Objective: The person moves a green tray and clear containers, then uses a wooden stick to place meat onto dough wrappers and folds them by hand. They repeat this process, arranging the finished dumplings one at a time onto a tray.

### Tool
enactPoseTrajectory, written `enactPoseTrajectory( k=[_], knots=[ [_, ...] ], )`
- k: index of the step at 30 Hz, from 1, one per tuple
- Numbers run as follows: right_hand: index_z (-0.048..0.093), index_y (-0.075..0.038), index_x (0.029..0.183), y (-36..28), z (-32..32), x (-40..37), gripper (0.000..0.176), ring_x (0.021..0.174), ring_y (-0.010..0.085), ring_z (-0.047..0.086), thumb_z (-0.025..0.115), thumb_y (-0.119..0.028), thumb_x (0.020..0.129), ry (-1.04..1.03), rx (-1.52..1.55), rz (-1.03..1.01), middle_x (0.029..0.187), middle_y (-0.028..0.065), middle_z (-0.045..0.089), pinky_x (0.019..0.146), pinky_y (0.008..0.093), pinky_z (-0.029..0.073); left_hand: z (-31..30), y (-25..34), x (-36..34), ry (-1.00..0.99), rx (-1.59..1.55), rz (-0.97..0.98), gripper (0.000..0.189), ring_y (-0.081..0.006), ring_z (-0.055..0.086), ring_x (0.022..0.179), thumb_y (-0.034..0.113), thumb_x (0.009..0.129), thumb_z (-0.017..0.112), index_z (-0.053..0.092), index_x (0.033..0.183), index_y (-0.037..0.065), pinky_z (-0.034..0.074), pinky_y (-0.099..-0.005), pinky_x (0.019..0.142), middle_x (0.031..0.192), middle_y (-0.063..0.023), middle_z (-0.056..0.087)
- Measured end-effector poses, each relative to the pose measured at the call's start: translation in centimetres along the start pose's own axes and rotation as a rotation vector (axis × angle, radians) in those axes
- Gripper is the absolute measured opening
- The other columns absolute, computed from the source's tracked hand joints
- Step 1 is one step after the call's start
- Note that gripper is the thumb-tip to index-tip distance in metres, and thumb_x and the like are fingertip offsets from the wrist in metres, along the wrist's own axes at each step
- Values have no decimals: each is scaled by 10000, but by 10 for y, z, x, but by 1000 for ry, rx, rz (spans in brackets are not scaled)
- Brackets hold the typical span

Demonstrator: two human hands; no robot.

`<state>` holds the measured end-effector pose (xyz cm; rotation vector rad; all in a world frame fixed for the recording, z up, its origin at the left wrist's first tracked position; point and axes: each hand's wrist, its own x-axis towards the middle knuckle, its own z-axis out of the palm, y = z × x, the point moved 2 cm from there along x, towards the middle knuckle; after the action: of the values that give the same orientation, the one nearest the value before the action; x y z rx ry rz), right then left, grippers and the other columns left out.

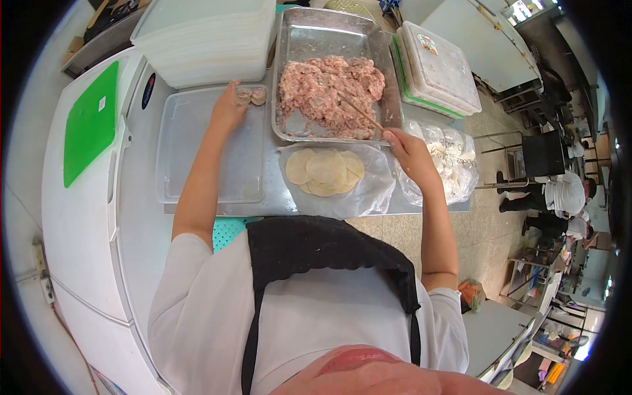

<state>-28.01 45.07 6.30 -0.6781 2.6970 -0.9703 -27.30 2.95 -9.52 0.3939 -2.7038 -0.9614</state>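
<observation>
Gripping chopsticks (359,110), my right hand (408,148) reached into the meat tray (287,66) to take filling; left of it, my left hand (230,105) touched the dumplings (252,96), grip unclear.

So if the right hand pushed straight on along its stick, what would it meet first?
Probably the minced meat in the metal tray: the right hand holds a stick pointing into it.

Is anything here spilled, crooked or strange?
Nothing stands out. The meat lies inside its metal tray, the wrappers lie on their bag, and the dumplings sit in a corner of the clear tray.
</observation>
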Motion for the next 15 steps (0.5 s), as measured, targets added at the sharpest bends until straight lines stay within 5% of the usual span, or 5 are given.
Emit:
enactPoseTrajectory(
  k=[2,4,7,10,15],
  knots=[
    [620,-7,1089,-11,0,8,297,702,171,550,549,-271,972,5,-61,-60,737,117,580,680,315,468,-21,55,-24,34,-8,139,776,-322,636,900,189,744,767,345,1385,74,504,-395,785,962,-171,649],
    [625,-36,1052,-34,10,16,239,895,412,606,521,-228,954,-15,64,-247,960,220,644,761,436,489,-15,119,-51,-128,-361,167,817,-198,629,858,203,757,766,318,1430,81,503,-336,757,903,-100,648],
    [643,-40,937,-25,29,46,215,871,375,630,518,-216,942,-38,-168,-520,963,189,651,728,441,496,-3,202,-88,-583,-795,-11,824,-119,595,817,203,791,745,282,1463,91,487,-296,723,872,-46,641],
    [622,-55,896,9,1,83,174,733,365,631,536,-205,918,71,-507,-536,759,175,636,626,471,483,5,223,-108,-430,-558,288,761,-110,567,761,180,813,722,326,1457,88,473,-277,688,843,-29,629],
    [688,-105,662,60,26,73,128,658,247,684,591,-151,732,-142,-762,-655,641,100,661,531,375,519,17,194,-129,-233,-336,91,233,-135,570,740,146,811,711,642,1016,59,472,-281,687,828,-45,618]
  ],
)
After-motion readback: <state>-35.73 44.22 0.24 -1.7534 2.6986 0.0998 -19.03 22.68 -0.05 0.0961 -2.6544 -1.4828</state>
